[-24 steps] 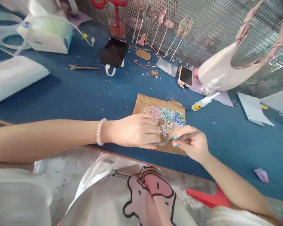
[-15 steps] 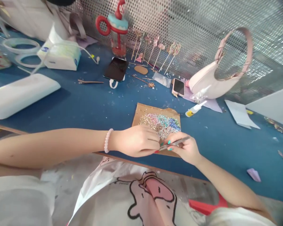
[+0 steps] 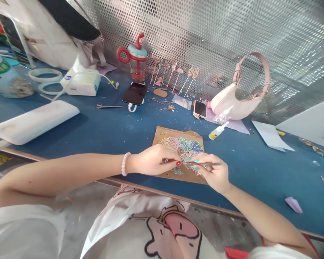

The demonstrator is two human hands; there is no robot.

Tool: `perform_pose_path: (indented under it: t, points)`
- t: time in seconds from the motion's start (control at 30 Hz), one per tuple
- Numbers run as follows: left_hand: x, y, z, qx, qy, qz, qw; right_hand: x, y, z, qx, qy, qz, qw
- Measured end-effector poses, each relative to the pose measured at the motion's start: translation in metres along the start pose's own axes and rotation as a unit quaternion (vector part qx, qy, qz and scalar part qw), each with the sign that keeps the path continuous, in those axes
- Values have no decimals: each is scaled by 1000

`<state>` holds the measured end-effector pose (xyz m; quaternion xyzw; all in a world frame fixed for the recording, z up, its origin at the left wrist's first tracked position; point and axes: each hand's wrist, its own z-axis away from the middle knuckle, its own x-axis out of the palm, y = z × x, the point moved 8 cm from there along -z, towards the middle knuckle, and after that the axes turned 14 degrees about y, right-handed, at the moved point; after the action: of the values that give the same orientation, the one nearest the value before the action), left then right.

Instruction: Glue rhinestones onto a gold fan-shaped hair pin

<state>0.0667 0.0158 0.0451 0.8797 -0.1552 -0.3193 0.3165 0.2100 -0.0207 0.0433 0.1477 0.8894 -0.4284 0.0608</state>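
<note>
1. Sequins (image 3: 185,145) lie heaped on a card (image 3: 162,133) on the desk (image 3: 110,126); probably tiny, light and slippery; best lifted singly by the edge.
2. Right hand (image 3: 214,172) grips tweezers (image 3: 205,164); their tip meets the heap's near edge.
3. Left hand (image 3: 151,163) is pinched closed beside that tip; its contents are too small to tell.

Flat brown cardboard sheet (image 3: 160,133) lies on the blue worktop (image 3: 110,129), close to its near edge. Across its middle sits a heap of tiny glittering beads (image 3: 185,145): pink and silver on the left, green, then blue on the right (a few strays nearer the front). Thin silver metal tool (image 3: 208,164) is level in the right hand (image 3: 214,174) grip, its tip pointing left at the left hand (image 3: 151,162), whose fingertips are pinched together just over the sheet.
</note>
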Motion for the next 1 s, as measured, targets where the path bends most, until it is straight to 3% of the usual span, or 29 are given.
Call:
perform_pose_path:
  t: [0.37,0.6,0.83,1.0]
  points:
    - [2,-12,1,-42,0,16,999,-3,3,-1,-2,4,16,1000]
    - [2,-13,1,-56,22,16,998,3,-17,-2,-92,-19,48,994]
    - [-2,-15,2,-64,53,4,997,10,-35,1,-210,-30,106,972]
    - [-4,-20,1,-79,67,-3,995,9,-36,2,-229,-24,124,965]
